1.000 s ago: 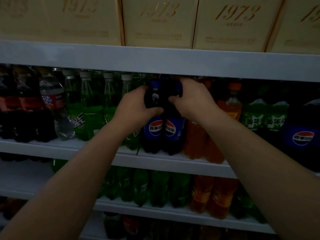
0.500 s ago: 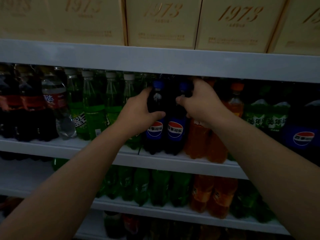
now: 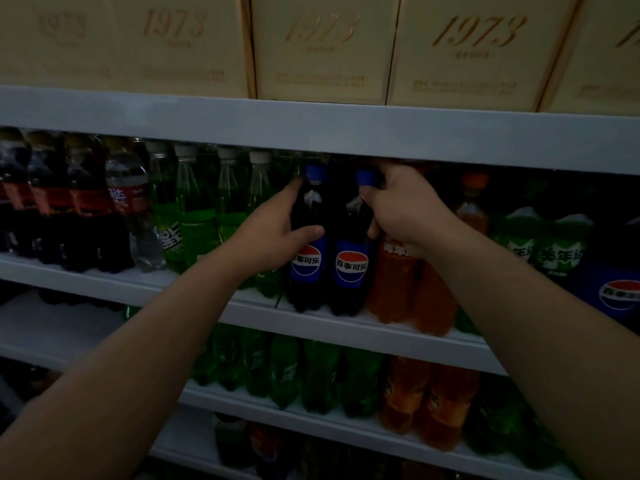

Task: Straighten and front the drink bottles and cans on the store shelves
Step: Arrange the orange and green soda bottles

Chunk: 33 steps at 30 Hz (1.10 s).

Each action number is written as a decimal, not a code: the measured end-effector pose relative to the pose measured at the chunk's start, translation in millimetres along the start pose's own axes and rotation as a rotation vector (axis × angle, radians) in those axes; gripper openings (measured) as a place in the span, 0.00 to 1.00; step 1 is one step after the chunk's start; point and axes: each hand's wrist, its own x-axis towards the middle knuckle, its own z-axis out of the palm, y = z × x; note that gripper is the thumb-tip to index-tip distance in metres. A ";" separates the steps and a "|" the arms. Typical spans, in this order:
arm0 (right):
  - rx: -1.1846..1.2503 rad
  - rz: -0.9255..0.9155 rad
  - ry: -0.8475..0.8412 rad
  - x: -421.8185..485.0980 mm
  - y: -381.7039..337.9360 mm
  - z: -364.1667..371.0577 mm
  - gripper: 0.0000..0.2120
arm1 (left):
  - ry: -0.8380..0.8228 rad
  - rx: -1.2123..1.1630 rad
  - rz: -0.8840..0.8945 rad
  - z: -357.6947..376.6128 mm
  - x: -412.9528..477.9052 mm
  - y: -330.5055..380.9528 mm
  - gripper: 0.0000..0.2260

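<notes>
1. Pepsi bottles, two of them, stand upright and side by side at the front lip of the middle shelf. They are the left Pepsi bottle and the right Pepsi bottle. Both have dark contents and blue caps, and both round logos face outward.
2. The left hand grips the left Pepsi bottle at its shoulder. The thumb lies across the front just above the label and the fingers curl round the far side.
3. The right hand grips the right Pepsi bottle high up, just under its cap. The fingers are curled round the neck and shoulder.
4. Just right of the pair, touching or nearly so, stand orange soda bottles, partly behind the right wrist.
5. To the left is a row of green bottles with white caps. Next come a clear bottle and dark cola bottles with red labels.
6. Far right on the same shelf are green-labelled bottles and a larger Pepsi bottle, cut off by the frame edge.
7. Above, on the grey upper shelf, pale boxes marked "1973" stand in a row.
8. The lower shelf holds more green bottles and orange bottles, dim in the low light.
</notes>
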 end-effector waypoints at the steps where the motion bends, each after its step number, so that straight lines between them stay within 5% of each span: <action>1: -0.006 -0.012 -0.013 -0.7 -0.1 -0.8 0.21 | 0.003 -0.006 0.002 1.4 0.0 0.5 0.33; 8: -0.151 -0.090 -0.066 -4.2 -4.6 -8.1 0.21 | 0.023 -0.062 -0.017 7.9 0.9 4.5 0.33; 16: -0.278 -0.366 0.208 -38.3 18.1 13.8 0.23 | 0.114 -0.029 -0.034 4.6 -10.8 9.4 0.38; 21: -0.160 -0.540 0.314 -68.2 34.0 48.8 0.17 | 0.401 0.046 0.075 -14.2 -46.6 -11.0 0.24; 27: -0.128 -0.513 0.266 -51.3 13.0 82.7 0.12 | 0.704 -0.014 -0.227 -68.8 -58.8 -91.7 0.09; 33: -0.137 -0.342 0.328 -24.0 -16.5 131.8 0.18 | 0.736 0.058 -0.046 -107.9 -35.8 -132.0 0.15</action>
